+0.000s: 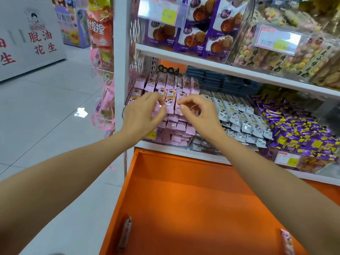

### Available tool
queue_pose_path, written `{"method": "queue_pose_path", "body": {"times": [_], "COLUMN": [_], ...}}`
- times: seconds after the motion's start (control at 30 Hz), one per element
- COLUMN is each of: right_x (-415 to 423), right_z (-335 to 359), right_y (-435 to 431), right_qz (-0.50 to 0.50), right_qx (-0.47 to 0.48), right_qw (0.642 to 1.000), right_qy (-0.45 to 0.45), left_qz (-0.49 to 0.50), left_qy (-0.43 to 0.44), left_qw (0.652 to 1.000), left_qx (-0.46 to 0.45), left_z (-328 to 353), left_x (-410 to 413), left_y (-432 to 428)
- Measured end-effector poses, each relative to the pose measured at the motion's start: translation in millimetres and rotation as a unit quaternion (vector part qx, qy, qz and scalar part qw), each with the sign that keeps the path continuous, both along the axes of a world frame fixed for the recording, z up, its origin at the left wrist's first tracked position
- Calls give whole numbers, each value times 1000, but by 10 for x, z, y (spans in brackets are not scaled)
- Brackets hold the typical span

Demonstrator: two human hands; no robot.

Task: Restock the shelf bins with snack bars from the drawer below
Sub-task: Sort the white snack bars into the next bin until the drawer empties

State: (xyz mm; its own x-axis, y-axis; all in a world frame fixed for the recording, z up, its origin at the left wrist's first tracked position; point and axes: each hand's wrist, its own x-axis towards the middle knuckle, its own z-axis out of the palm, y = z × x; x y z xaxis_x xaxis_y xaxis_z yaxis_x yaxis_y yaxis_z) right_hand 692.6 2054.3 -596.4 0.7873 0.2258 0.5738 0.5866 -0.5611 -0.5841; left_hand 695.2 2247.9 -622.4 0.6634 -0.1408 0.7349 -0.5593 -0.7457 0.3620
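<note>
Below, open drawer (184,190), stray bars (125,232) near both sides; above, left hand (145,113), right hand (199,112) half-curled on pink bars (174,126), grip unclear.

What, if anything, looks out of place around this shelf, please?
One snack bar lies askew by the orange drawer's left wall and a second bar near its right side, both loose, unlike the stacked bars above.

On the lower shelf (176,150), three bins side by side: snack bars (171,81) in the left-end bin (155,137), with left hand (145,115) and right hand (198,113) over its front. Below the shelf's front edge, the open drawer (184,181), with one bar (126,232) by its left wall and another bar (287,243) near its front right corner.
</note>
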Motion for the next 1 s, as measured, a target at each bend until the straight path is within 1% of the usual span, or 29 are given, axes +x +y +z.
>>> {"method": "queue_pose_path", "body": {"times": [0.07,0.2,0.33,0.43,0.5,0.53,0.63,0.67,0.73,0.83,0.9,1.0], "right_x": [-113,-271,-319,-346,-386,-412,-483,-504,-560,-683,-765,-813], "right_z": [-137,-700,-1472,-2057,-2411,-2573,-3007,-3146,-3326,-3499,-3592,-3708], "right_y": [-13,-16,92,238,342,391,546,598,692,850,918,963], "right_qz": [20,51,78,92,114,132,198,216,248,288,292,253], "right_qx": [5,-28,-36,-56,-80,-102,-202,-229,-278,-278,-267,-250], "right_qw": [999,993,975,952,925,907,839,816,790,783,781,808], "right_qy": [37,108,205,287,355,387,464,484,487,475,483,470], "left_qz": [-33,-77,-109,-106,-104,-100,-95,-98,-107,-115,-117,-123], "left_qy": [1,40,130,196,235,251,287,293,303,305,301,303], "left_qw": [999,989,970,948,934,932,930,929,929,931,933,934], "left_qx": [39,118,173,227,247,242,210,202,185,164,161,145], "left_z": [-141,-643,-1244,-1664,-1887,-1968,-2156,-2209,-2249,-2296,-2313,-2320], "left_x": [-96,-240,-352,-414,-477,-519,-624,-654,-692,-699,-701,-704], "left_y": [-5,94,323,544,677,734,878,908,909,902,905,907]}}
